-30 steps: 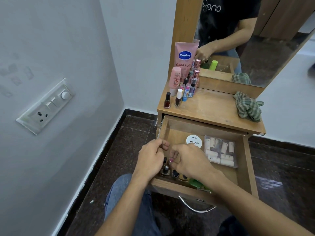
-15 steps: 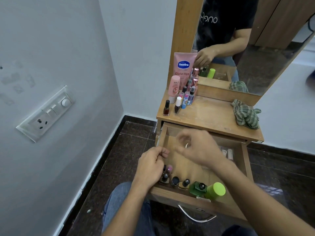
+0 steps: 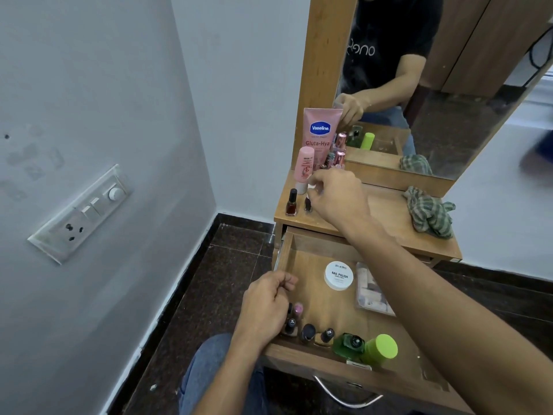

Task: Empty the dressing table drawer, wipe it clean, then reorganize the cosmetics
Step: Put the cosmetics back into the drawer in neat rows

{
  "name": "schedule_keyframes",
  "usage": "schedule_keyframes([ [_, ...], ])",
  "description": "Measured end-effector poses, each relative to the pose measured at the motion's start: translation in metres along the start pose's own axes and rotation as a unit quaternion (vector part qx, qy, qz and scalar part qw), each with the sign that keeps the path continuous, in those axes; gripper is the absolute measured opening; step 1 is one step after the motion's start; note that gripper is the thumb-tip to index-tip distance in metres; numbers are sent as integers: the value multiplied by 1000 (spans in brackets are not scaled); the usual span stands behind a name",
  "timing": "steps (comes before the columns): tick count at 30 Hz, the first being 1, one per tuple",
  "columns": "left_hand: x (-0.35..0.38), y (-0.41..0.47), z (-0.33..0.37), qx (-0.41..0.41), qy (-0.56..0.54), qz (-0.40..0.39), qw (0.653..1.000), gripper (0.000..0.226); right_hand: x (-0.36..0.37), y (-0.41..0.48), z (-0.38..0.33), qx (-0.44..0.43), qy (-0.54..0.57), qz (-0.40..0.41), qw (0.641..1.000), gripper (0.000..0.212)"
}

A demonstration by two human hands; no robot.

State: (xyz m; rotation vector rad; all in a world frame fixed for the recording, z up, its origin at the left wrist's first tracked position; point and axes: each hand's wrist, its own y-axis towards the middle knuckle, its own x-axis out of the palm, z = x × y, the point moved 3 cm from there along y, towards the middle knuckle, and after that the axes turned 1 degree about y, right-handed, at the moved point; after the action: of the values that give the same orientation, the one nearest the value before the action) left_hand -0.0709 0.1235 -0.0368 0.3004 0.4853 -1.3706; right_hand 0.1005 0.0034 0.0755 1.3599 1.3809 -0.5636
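Wooden drawer [image 3: 283,253] is pulled out under the wooden counter [image 3: 386,211] and is not emptied. Left hand [image 3: 269,301] sits at the drawer's near-left corner with its grip curled in, thumb against the fingertips and nothing visible in it. It is over the left end of a row of small nail-polish bottles [image 3: 307,332] standing along the near wall, one pink-capped and the rest dark-capped. Right of that row are a dark green glass bottle [image 3: 350,342] lying on its side and a lime-green cylindrical container [image 3: 380,350], the two touching. Mid-drawer there is a white round tub labelled NAIL POLISH [image 3: 338,275]. Just right of it is a clear plastic pouch of small pale tubes [image 3: 371,292], partly under the right forearm. Right hand [image 3: 338,199] is up on the counter's far-left area, fingers curled at a small dark bottle with a white cap [image 3: 308,203]. Cannot tell whether that grip is closed on the cap or only beside it. Just left of that stands a dark red nail-polish bottle with a black cap [image 3: 291,203]. Behind are a pale pink bottle [image 3: 304,166] and a tall pink Vaseline tube [image 3: 320,133], with more small tubes hidden by the hand. A green checked cloth [image 3: 429,212] is bunched on the counter's right side, well apart from the bottles.
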Motion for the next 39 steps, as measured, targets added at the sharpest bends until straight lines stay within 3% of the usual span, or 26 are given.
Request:
schedule_keyframes([
  [12, 0, 0, 1, 8, 18, -1, 1000, 36, -3, -6, -3, -6, 28, 11, 1000, 14],
  [17, 0, 2, 1, 4, 25, -5, 1000, 37, -24, -33, 7, -26, 57, 42, 997, 22],
  [22, 1, 2, -1, 6, 33, -4, 999, 37, -18, -102, 20, 4, 85, -65, 994, 5],
  [29, 2, 1, 2, 5, 39, -4, 999, 40, 19, -155, 28, 48, 60, -204, 976, 6],
  [39, 0, 0, 4, -1, 34, -7, 999, 40, 43, -169, 25, 81, 44, -250, 964, 15],
])
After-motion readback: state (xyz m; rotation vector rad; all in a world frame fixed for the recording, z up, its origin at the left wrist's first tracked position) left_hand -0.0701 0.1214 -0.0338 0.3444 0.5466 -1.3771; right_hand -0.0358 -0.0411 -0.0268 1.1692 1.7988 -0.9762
